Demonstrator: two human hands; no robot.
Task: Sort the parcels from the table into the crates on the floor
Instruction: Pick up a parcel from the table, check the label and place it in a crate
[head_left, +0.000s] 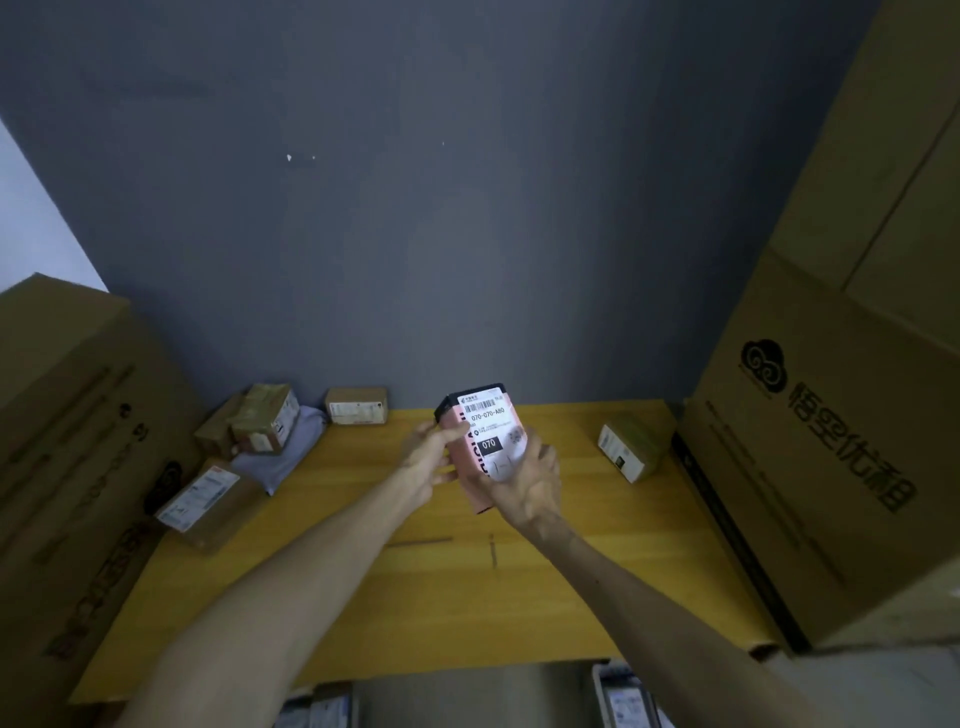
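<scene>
A pink and black parcel (480, 436) with a white shipping label reading 070 is held upright above the yellow wooden table (415, 582). My left hand (431, 457) grips its left side, thumb on the front edge. My right hand (524, 486) holds it from below and the right, fingers curled round its lower part. Other parcels lie on the table: a brown box (631, 449) at the right, a flat brown box (205, 501) at the left, a taped box (265, 426) on a grey bag, and a small box (357, 406) at the back.
Large cardboard cartons stand on both sides, one at the left (67, 467) and a printed one at the right (831, 441). A grey wall rises behind the table. Below the table's front edge, crates holding parcels (623, 696) show partly.
</scene>
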